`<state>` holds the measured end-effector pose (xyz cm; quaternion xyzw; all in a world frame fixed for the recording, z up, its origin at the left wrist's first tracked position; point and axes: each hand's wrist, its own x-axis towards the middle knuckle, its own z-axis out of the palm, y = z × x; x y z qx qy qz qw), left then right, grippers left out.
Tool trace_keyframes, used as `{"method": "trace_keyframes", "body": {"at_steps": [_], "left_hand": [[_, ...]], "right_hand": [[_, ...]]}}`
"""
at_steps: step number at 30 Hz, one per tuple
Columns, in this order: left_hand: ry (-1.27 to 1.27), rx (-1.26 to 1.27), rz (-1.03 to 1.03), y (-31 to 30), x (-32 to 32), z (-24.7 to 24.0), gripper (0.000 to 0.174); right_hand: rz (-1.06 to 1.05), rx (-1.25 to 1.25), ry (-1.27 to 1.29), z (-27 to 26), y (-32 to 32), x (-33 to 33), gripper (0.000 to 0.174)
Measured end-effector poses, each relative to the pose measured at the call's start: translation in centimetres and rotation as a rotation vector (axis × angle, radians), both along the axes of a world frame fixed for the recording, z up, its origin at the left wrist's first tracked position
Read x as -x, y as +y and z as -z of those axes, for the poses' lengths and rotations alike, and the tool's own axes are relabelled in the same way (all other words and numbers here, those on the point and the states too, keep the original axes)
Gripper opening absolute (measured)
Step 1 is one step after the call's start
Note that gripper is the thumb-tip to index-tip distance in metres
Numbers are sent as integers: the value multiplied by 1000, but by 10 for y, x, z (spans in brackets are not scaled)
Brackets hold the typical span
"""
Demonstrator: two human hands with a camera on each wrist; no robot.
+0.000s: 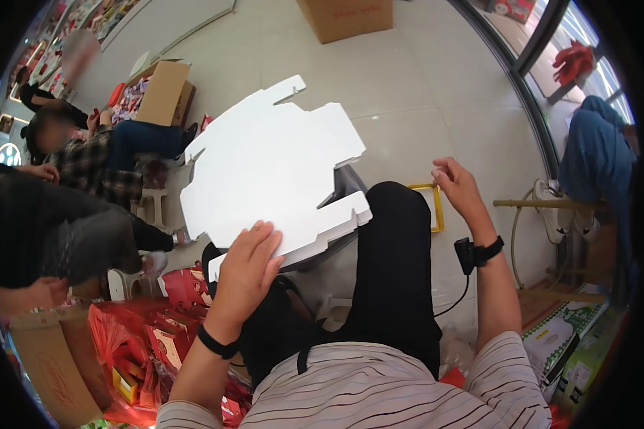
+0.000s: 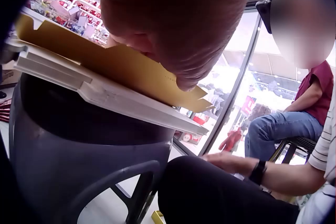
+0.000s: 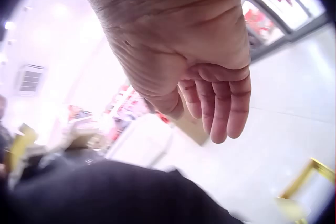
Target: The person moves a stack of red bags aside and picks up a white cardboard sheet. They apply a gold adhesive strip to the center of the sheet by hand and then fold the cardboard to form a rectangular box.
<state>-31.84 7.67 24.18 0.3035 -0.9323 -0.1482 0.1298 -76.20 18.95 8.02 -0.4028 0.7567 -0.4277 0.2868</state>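
Observation:
A stack of white flat die-cut box blanks [image 1: 265, 157] lies across a dark grey stool [image 2: 100, 155] before my knees. My left hand [image 1: 249, 268] holds the near edge of the top blank, fingers over its white face and thumb at the edge. In the left wrist view, the yellow-brown underside of this box blank [image 2: 126, 71] shows, its near edge raised from the white layers below. My right hand [image 1: 459, 187] hangs in the air right of my knee, fingers loosely bent and nothing in them, as the right wrist view also shows.
A yellow-edged frame [image 1: 438, 209] lies on the floor beneath my right hand. Red bags [image 1: 132, 350] and an opened carton [image 1: 54, 365] stand at my left. Seated people occupy both sides; another carton [image 1: 347, 18] is ahead.

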Motion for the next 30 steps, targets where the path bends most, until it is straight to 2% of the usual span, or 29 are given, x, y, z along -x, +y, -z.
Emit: {"method": "trace_keyframes", "body": {"at_steps": [2,4,5,7,10,13,17,21,23,25,26,28,30], "left_hand": [[29,30,12,0,-4,-1,45],[63,47,38,-2,-9,-2,45],[81,55,48,-4,-11,-2,45],[110,50,63,-8,-16,-4,45],[162,10,72,-8,-18,-12,40],[176,26,114,-10,-25,-12,31],[132,20,-2,-34,-46,-9,17],[42,-335,-204,-60,-58,-31,21],[20,-411,-119,-88,-65,-11,27],[21,-517,-133,-99,-62,-10,31],[2,-544,-137,-103,-61,-10,34],[-31,-592,-143,-110,-58,-11,39],[-72,-491,-109,-119,-56,-5,43]], "right_hand": [[-159,208,-7,-103,-16,-44,37],[-425,315,291,-168,-19,-86,45],[-515,359,295,-187,-21,-110,56],[-602,429,476,-190,-28,-148,58],[-690,427,611,-174,-38,-185,49],[-738,288,639,-156,-48,-195,31],[-719,250,524,-160,-72,-190,11],[-787,80,453,-176,-97,-188,16],[-833,47,452,-175,-109,-187,19],[-864,57,457,-171,-119,-186,22],[-848,-66,397,-171,-125,-183,26],[-842,-83,346,-168,-130,-180,27],[-822,-96,293,-164,-134,-180,29]]}}
